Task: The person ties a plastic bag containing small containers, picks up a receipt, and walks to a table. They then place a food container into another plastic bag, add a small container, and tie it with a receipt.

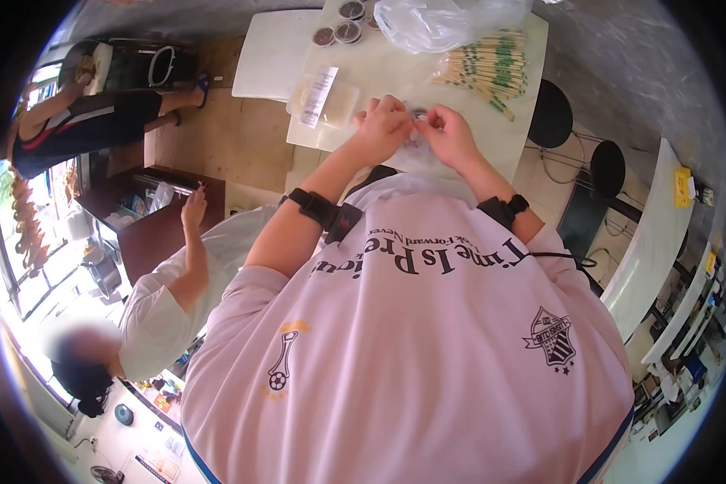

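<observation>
At the table's near edge my left hand [383, 129] and my right hand [448, 135] nearly meet, fingers pinched together. Between them is a clear plastic bag [415, 149] with a small dark item near its top. Both hands grip the bag's upper part; the fingertips hide the exact hold. Just left of my left hand lies a clear container [340, 105] with pale contents, and a printed paper slip [319, 97] rests on it. Beyond my right hand is a pile of wrapped chopsticks [488, 68] with green marks.
Small lidded cups [348, 32] and a crumpled plastic bag [427, 22] lie at the table's [415, 77] far side. Black round stools [550, 113] stand to the right. Two people are at the left, one in a white shirt [165, 315] close beside me.
</observation>
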`<state>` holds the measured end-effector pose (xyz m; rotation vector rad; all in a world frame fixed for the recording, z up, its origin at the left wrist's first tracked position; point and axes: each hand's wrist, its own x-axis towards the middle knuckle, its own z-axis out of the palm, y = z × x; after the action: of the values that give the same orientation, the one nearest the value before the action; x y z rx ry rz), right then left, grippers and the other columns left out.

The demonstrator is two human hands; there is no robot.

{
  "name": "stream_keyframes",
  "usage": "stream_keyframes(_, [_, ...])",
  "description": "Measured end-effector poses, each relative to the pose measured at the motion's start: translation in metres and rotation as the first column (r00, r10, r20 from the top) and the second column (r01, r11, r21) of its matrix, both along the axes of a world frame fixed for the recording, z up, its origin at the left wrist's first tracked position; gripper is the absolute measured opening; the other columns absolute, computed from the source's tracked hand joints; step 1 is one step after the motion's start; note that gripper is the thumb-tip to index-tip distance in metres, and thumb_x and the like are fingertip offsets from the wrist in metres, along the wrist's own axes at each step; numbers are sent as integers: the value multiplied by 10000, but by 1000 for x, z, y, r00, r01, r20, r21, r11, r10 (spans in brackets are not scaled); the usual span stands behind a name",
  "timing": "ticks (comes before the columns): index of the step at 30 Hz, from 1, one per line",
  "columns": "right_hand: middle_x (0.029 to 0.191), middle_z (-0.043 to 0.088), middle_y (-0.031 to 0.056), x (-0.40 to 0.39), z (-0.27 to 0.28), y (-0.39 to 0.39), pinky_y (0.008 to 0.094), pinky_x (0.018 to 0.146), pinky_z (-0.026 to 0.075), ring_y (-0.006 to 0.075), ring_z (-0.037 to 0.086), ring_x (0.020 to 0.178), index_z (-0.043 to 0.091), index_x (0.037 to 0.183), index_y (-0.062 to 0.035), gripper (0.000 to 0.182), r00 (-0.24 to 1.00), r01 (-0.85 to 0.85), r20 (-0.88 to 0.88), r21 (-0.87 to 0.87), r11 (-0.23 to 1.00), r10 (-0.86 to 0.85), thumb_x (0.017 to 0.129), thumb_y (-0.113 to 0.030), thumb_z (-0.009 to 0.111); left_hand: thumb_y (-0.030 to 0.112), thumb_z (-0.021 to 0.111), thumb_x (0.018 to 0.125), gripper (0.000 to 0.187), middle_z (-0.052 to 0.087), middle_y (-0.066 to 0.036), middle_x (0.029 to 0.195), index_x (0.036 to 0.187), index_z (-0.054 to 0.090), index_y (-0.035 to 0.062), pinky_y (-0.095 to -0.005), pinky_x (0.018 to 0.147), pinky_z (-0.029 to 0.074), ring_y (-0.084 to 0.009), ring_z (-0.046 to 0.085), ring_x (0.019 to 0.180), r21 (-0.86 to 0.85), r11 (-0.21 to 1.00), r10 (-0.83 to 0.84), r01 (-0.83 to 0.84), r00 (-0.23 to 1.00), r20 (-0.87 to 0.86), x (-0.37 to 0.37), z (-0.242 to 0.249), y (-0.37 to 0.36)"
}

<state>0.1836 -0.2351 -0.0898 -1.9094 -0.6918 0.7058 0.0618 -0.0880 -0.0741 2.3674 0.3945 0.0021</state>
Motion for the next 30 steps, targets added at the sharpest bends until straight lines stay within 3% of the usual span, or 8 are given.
stream_keyframes(2, [679, 624, 95, 2, -3, 2, 336, 609, 482, 186, 585, 609, 591, 793, -24, 252, 997, -40, -62, -61, 997, 36, 849, -228, 730, 248, 659, 890, 144, 567, -10, 1093, 984, 706, 150, -434, 914, 323, -286, 480, 1100, 4, 999, 38, -38, 999, -9, 0, 5, -3])
stream_keyframes(4, [691, 624, 79, 5, 3, 4, 323, 596, 464, 154, 573, 627, 589, 777, -34, 251, 965, -33, -261, -149, 988, -8, 849, -232, 725, 303, 707, 872, 201, 607, -28, 996, 928, 708, 109, -434, 945, 307, -258, 542, 986, 120, 933, 328, -340, 939, 107, 0, 17, -8])
stream_keyframes(7, [684, 617, 54, 5, 4, 3, 303, 581, 446, 125, 559, 635, 599, 776, -43, 233, 943, 6, -330, -82, 997, -33, 854, -228, 719, 321, 744, 859, 249, 628, -47, 861, 866, 702, 76, -393, 905, 376, -212, 592, 837, -77, 979, 167, -191, 955, -247, -2, 36, -3])
stream_keyframes(10, [679, 615, 32, 1, 1, 2, 297, 562, 432, 116, 538, 613, 609, 787, -44, 219, 943, 35, -330, -4, 999, -34, 861, -222, 714, 397, 747, 832, 303, 634, -23, 761, 821, 703, 98, -416, 869, 306, -195, 608, 746, -363, 892, 246, -270, 963, -112, -5, 16, -16])
stream_keyframes(13, [684, 618, 25, 4, 0, -2, 295, 565, 432, 115, 532, 609, 616, 800, -47, 212, 922, 52, -386, 21, 998, -40, 874, -222, 709, 269, 741, 866, 209, 642, -23, 821, 837, 695, 67, -290, 716, 473, -161, 611, 773, -375, 858, 306, -351, 936, -176, -2, 15, -16])
stream_keyframes(17, [688, 620, 14, 13, -12, -18, 290, 583, 436, 111, 533, 621, 611, 798, -47, 214, 961, 172, -216, -27, 985, -173, 881, -216, 714, 232, 732, 861, 160, 639, -15, 826, 856, 693, 77, -306, 745, 474, -167, 605, 748, -144, 962, 230, -233, 973, -34, -19, 4, 5])
stream_keyframes(20, [724, 637, 14, 16, -13, -28, 280, 616, 449, 112, 545, 652, 616, 833, -46, 190, 938, 178, -275, -137, 974, -210, 881, -196, 721, 231, 736, 831, 118, 629, 34, 883, 828, 684, 124, -401, 897, 307, -161, 611, 793, -122, 965, 216, -231, 968, -126, -26, 4, 13])
stream_keyframes(30, [795, 662, 28, 1, 4, -27, 264, 657, 467, 98, 560, 701, 650, 928, -29, 154, 961, 63, -273, 53, 997, -46, 903, -175, 691, 118, 659, 890, 91, 633, -95, 872, 943, 629, 49, -344, 711, 508, -243, 631, 806, -324, 918, 274, -228, 957, 101, -11, 4, 0])
